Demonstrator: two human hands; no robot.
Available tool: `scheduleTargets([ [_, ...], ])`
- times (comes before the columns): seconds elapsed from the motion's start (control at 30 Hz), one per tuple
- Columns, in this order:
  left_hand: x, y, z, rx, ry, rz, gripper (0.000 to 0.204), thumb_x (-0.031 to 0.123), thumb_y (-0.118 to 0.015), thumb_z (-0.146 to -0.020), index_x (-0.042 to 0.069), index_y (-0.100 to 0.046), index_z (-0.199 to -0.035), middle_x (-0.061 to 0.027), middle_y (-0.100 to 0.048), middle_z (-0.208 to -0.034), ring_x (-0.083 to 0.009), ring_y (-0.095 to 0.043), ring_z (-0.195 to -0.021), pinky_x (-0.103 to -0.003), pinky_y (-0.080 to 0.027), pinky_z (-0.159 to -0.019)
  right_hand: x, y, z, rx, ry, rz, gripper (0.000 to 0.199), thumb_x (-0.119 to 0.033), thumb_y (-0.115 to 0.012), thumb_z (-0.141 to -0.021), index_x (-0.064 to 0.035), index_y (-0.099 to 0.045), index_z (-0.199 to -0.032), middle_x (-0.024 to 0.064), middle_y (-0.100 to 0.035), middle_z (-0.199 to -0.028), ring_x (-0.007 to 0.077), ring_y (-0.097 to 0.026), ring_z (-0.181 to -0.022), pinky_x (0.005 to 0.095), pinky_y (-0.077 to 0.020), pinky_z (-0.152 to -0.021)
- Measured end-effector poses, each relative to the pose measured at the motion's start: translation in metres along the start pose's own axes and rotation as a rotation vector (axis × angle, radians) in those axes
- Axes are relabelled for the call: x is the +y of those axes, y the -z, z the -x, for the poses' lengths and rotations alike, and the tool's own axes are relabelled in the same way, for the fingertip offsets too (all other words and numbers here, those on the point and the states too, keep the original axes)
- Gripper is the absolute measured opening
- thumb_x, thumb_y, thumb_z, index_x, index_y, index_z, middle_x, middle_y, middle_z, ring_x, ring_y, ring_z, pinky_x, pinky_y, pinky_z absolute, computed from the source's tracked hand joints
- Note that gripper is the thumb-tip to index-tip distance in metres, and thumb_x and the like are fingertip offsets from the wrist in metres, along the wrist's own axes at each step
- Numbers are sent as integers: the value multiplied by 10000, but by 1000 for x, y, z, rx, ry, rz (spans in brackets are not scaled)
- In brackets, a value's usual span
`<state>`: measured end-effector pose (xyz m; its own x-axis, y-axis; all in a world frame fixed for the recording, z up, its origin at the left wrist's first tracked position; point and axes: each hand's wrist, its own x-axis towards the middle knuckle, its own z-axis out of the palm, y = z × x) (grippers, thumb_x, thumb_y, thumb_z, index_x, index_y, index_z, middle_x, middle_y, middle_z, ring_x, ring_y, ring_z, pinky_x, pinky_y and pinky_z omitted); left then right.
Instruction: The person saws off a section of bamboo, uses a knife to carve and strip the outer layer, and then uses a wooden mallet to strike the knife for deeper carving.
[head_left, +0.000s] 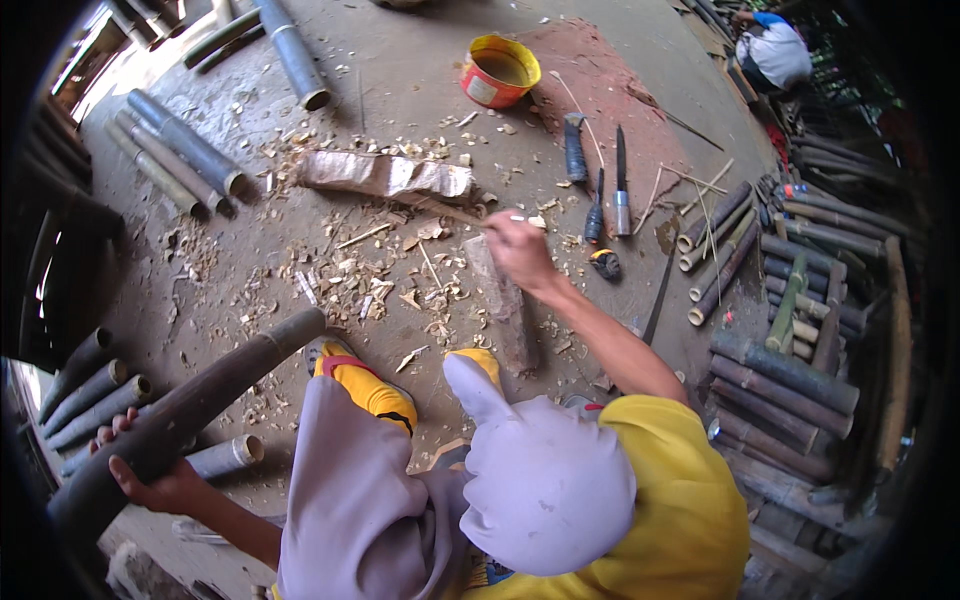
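My left hand (150, 480) is wrapped around a long dark bamboo tube (230, 375), which slants from the lower left up toward my foot. My right hand (520, 250) is closed on a thin brown strip (445, 208), perhaps a blade or a sliver of wood; its kind is unclear. The strip points left toward a pale, rough-topped log (385, 175) lying among shavings. Just below the right hand, a flat-sided wooden block (505, 320) lies on the ground, near my yellow-socked foot.
Pale shavings (375, 275) litter the floor. A yellow and red bucket (500, 72) stands ahead, with knives (621, 175) and a dark-handled tool (575, 150) nearer. Bamboo tubes lie at left (180, 145) and in stacks at right (785, 375). Another person (775, 50) crouches at the far right.
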<state>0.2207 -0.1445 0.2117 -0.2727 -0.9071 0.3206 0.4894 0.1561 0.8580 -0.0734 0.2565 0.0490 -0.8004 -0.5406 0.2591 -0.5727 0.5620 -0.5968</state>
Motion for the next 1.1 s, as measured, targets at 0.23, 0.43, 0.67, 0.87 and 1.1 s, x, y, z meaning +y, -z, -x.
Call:
scheduleTargets([
  [0.23, -83, -42, 44, -270, -111, -342, 698, 141, -647, -787, 14, -276, -1364, -197, -439, -1317, -299, -482, -1188, -407, -394, -1001, 165, 276, 122, 830, -819, 678, 574, -201, -673, -814, -16, -455, -1312, 227, -558, -1141, 361, -534, -1006, 418, -429, -872],
  [0.43, -134, -61, 41, -102, 301, -306, 258, 169, -679, -774, -25, -624, -935, -107, -651, -823, -190, -651, -755, -319, -525, -701, 23, 107, 81, -10, -625, -222, 503, -78, -657, -798, -56, -511, -1279, 96, -583, -1078, 143, -592, -831, 246, -505, -683],
  [0.67, -164, -96, 76, -55, 794, -45, 239, 191, -687, -774, -21, -586, -814, -106, -621, -632, -179, -627, -534, -306, -545, -498, -154, -53, 28, -913, -458, -667, 837, -323, -737, -729, -94, -308, -1410, 194, -547, -1189, 253, -580, -1042, 387, -496, -852],
  [0.87, -195, -53, 102, 31, 878, 85, 408, 206, -661, -808, 18, -416, -1074, -108, -566, -868, -212, -643, -679, -358, -580, -574, -156, -112, 35, -893, -363, -748, 852, -280, -740, -700, -6, -316, -1386, 205, -533, -1219, 243, -539, -1108, 342, -413, -953],
  [1.1, -233, -38, 78, 49, 866, -243, 377, 87, -654, -755, 31, -399, -1028, -85, -541, -764, -185, -610, -542, -318, -550, -465, -152, -157, 4, -789, -291, -812, 726, -339, -689, -805, -43, -360, -1380, 167, -570, -1124, 233, -597, -947, 341, -487, -821],
])
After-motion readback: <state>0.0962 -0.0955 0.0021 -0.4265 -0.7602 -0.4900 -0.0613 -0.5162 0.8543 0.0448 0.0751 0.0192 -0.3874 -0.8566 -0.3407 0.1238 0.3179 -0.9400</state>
